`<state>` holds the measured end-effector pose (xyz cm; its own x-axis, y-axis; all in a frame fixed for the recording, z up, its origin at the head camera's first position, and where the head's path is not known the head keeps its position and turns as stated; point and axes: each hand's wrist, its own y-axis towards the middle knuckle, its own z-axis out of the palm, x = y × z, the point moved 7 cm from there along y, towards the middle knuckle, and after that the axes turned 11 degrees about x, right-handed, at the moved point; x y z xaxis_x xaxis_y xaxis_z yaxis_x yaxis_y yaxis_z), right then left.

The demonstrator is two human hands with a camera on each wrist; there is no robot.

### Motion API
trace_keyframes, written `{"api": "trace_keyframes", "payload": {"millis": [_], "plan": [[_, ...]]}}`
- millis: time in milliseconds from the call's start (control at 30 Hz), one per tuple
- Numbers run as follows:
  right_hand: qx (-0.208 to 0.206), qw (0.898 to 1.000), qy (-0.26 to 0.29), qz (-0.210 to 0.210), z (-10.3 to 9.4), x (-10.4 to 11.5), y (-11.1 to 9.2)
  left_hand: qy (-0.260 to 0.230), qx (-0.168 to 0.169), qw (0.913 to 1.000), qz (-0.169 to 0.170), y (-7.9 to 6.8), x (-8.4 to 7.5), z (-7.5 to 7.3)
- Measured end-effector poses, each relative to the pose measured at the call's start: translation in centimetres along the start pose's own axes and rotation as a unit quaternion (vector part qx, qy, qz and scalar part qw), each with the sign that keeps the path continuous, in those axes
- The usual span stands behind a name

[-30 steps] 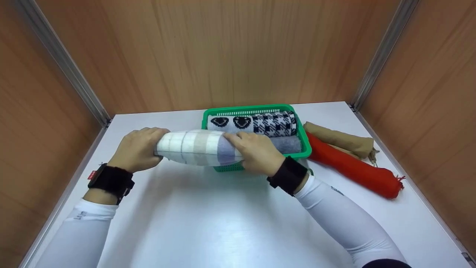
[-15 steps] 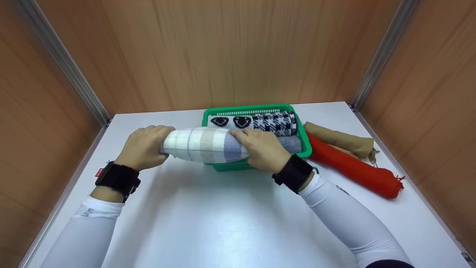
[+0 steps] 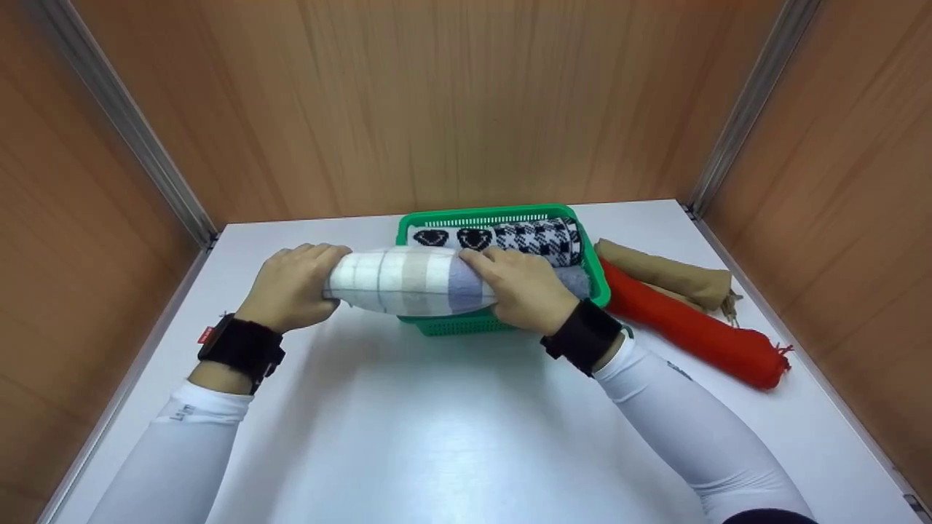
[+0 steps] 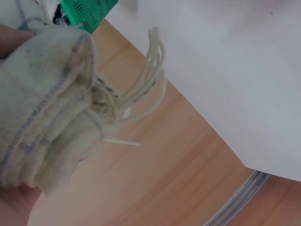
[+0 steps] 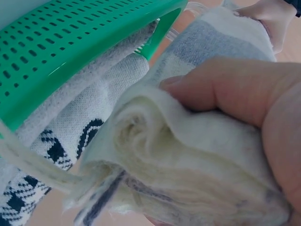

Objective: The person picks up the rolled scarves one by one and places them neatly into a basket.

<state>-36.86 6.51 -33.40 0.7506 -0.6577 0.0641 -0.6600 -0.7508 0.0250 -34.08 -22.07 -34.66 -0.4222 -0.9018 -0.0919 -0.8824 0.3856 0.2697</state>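
Observation:
A rolled plaid scarf in white, beige and lavender is held level above the front of a green basket. My left hand grips its left end, and my right hand grips the right end with the thumb on top. Loose fringe dangles from one end in the left wrist view. The right wrist view shows the other end's spiral layers. Inside the basket lie a black-and-white patterned rolled scarf at the back and a grey rolled scarf, partly hidden by my right hand.
Right of the basket, a red rolled scarf and a tan rolled scarf lie on the white table. Wooden panels enclose the back and both sides.
Both hands have carried the plaid scarf a little to the right and slightly away from me, farther over the basket. The basket and the other scarves have stayed put.

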Motion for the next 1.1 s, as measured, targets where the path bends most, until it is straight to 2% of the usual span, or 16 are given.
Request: {"api": "trace_keyframes", "payload": {"millis": [333,633,1100], "plan": [[-0.019,1.0,-0.015,0.005,-0.5,-1.0,-0.5,0.002,0.006,1.0,-0.004,0.8,-0.9,0.0],[-0.018,0.999,-0.029,0.017,-0.8,-2.0,-1.0,0.005,0.016,0.9999,-0.005,1.6,-1.7,0.4],[-0.018,0.999,-0.013,0.032,-1.1,-4.1,-1.7,0.011,-0.002,0.9999,0.009,2.8,-3.1,0.4]]}}
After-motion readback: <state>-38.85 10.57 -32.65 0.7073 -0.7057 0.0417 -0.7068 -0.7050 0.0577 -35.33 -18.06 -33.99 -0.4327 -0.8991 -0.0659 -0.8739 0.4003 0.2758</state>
